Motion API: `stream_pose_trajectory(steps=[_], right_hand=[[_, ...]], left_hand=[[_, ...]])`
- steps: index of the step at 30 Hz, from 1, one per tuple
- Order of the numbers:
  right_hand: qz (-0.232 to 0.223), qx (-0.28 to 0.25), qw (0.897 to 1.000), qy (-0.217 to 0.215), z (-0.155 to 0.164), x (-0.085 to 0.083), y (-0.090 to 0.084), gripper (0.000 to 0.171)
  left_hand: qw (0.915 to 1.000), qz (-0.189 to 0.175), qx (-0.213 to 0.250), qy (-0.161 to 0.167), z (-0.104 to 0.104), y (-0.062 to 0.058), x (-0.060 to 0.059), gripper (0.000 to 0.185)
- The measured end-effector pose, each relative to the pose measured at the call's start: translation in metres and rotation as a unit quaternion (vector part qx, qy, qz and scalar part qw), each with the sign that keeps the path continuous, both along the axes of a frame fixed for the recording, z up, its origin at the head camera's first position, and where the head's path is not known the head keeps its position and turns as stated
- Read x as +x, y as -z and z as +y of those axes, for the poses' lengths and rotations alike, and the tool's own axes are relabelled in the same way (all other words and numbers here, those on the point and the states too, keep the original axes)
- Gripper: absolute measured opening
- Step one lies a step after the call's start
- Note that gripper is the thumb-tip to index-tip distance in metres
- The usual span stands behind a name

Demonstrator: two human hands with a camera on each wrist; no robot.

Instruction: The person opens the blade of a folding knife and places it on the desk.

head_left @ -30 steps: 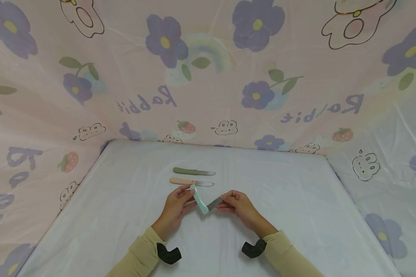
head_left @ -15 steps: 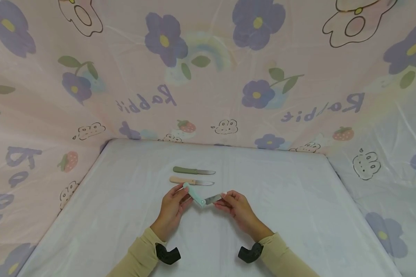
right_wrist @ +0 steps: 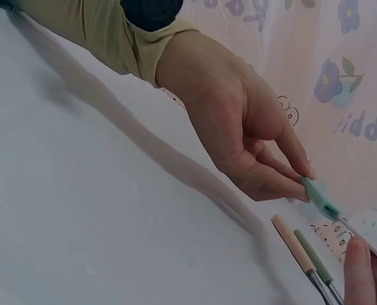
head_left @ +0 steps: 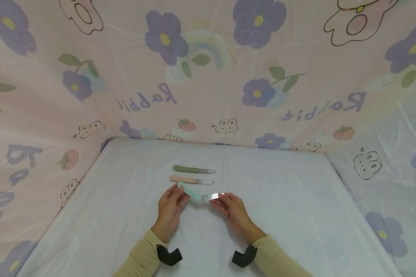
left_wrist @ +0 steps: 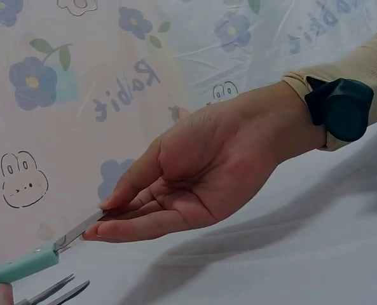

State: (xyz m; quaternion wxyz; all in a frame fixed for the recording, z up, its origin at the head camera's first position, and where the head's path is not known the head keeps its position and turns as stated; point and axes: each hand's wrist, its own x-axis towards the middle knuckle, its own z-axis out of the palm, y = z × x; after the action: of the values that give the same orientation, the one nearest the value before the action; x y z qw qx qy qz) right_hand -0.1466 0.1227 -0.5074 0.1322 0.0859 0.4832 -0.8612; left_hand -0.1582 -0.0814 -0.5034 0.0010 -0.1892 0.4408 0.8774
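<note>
A mint-green folding knife [head_left: 190, 191] is held up between both hands, blade swung out nearly in line with its handle. My left hand [head_left: 170, 213] pinches the handle's far end between thumb and fingers; the right wrist view shows this grip on the mint handle [right_wrist: 322, 200]. The blade [left_wrist: 79, 230] is pinched near its tip by my right hand [head_left: 231, 211], which hides that end. Just beyond the held knife lies an open knife with a beige handle [head_left: 182, 179]. Behind it, parallel, is another open knife with a green handle [head_left: 185, 169]. Both blades point right.
The hands are over a white-covered table [head_left: 291, 200]. A pink printed curtain [head_left: 208, 84] with flowers and rabbits rises along its back and sides. Black curved pieces [head_left: 170, 256] are worn at both wrists, over beige sleeves [head_left: 138, 254].
The mint knife has opened wider, its blade swinging from a sharp angle toward a straight line with the handle. The left hand has shifted slightly left, and the right forearm has moved inward.
</note>
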Motion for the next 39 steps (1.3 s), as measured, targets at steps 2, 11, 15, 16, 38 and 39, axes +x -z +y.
stream_pose_trajectory(steps=[2,11,15,16,38,39], right_hand=[[0.001,0.0,1.0,0.01,-0.003,0.001,0.0,0.011],[-0.01,-0.026,0.998,0.063,-0.018,0.004,0.002,0.012],[0.0,-0.031,0.996,0.087,-0.024,0.005,0.003,0.014],[0.003,-0.03,0.995,0.093,-0.026,0.005,0.003,0.015],[-0.016,0.008,0.993,0.118,-0.035,0.008,-0.004,0.028],[-0.014,0.012,0.994,0.11,-0.034,0.007,-0.004,0.027]], left_hand=[[0.9999,-0.004,0.004,-0.012,0.0,-0.001,0.0,0.045],[0.9975,-0.002,0.043,-0.056,0.003,-0.005,0.0,0.046],[0.9954,0.011,0.061,-0.072,0.005,-0.008,-0.001,0.047],[0.9949,0.013,0.065,-0.076,0.006,-0.008,-0.002,0.047],[0.9929,0.01,0.075,-0.091,0.004,-0.007,-0.003,0.037],[0.9937,0.007,0.068,-0.089,0.002,-0.006,-0.003,0.037]])
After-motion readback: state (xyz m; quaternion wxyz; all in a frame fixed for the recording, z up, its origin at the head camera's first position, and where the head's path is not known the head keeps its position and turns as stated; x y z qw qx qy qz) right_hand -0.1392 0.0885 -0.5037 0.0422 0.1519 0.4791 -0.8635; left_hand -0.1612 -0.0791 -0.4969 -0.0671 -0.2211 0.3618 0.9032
